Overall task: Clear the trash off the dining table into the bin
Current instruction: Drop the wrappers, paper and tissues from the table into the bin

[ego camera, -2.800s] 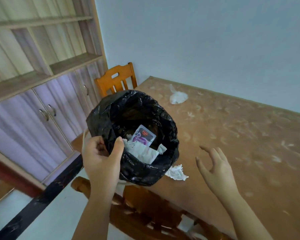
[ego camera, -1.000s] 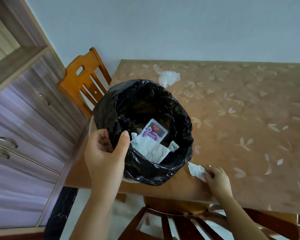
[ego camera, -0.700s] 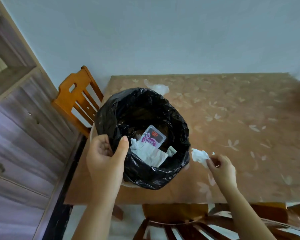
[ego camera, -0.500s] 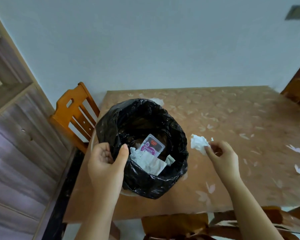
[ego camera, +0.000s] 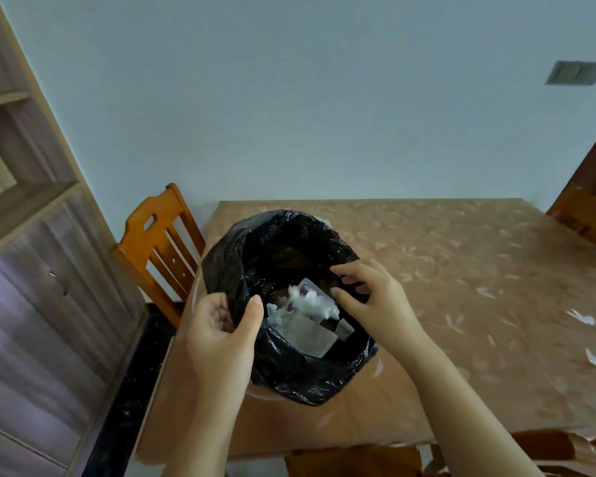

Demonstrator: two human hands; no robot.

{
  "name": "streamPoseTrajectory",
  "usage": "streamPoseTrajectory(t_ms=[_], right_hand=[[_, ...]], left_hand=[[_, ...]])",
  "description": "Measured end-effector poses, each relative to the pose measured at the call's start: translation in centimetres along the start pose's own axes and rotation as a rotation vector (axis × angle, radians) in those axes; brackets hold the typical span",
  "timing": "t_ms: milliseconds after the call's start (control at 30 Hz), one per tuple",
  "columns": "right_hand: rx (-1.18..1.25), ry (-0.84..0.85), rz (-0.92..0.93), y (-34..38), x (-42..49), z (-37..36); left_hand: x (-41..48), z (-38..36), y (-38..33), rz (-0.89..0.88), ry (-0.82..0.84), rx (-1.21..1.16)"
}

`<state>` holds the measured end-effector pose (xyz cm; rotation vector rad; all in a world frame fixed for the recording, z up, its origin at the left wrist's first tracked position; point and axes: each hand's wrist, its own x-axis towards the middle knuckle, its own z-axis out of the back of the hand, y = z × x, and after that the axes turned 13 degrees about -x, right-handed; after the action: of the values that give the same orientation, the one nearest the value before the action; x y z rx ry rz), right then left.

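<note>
On the near left part of the brown dining table (ego camera: 461, 270) stands the bin (ego camera: 289, 373), lined with a black bag. My left hand (ego camera: 221, 332) grips its near rim, thumb inside the bag. My right hand (ego camera: 372, 297) hovers over the bin's opening with its fingers spread and nothing between them. A crumpled white tissue (ego camera: 310, 301), blurred, is just left of those fingertips inside the opening, above a purple packet and white paper lying in the bag. Two small white scraps (ego camera: 582, 318) lie on the table at the right.
An orange wooden chair (ego camera: 155, 242) stands at the table's left end and another chair (ego camera: 589, 215) at the far right. A third chair's back (ego camera: 358, 459) is below the near edge. A wooden cabinet (ego camera: 31, 270) fills the left side.
My right hand picked the white tissue up from the table beside the bin, carried it over the opening and let it go. My left hand kept its hold on the rim.
</note>
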<state>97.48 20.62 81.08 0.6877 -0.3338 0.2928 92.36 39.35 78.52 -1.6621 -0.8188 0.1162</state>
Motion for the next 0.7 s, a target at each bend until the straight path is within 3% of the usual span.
streamPoseTrajectory(t_ms=[167, 300, 500, 700], right_hand=[[-0.078, -0.097, 0.048, 1.7, -0.2, -1.1], [-0.119, -0.125, 0.061, 3.2, -1.1, -3.6], [-0.128, -0.004, -0.042, 5.1, -3.9, -10.3], [-0.135, 0.134, -0.186, 6.6, -7.5, -16.2]], left_hand=[[0.9, 3.3, -0.6, 0.017, -0.069, -0.019], [1.6, 7.7, -1.3, 0.028, -0.216, -0.027], [1.8, 17.1, -1.9, 0.047, -0.375, 0.088], [1.4, 23.5, -1.2, 0.047, -0.356, 0.185]])
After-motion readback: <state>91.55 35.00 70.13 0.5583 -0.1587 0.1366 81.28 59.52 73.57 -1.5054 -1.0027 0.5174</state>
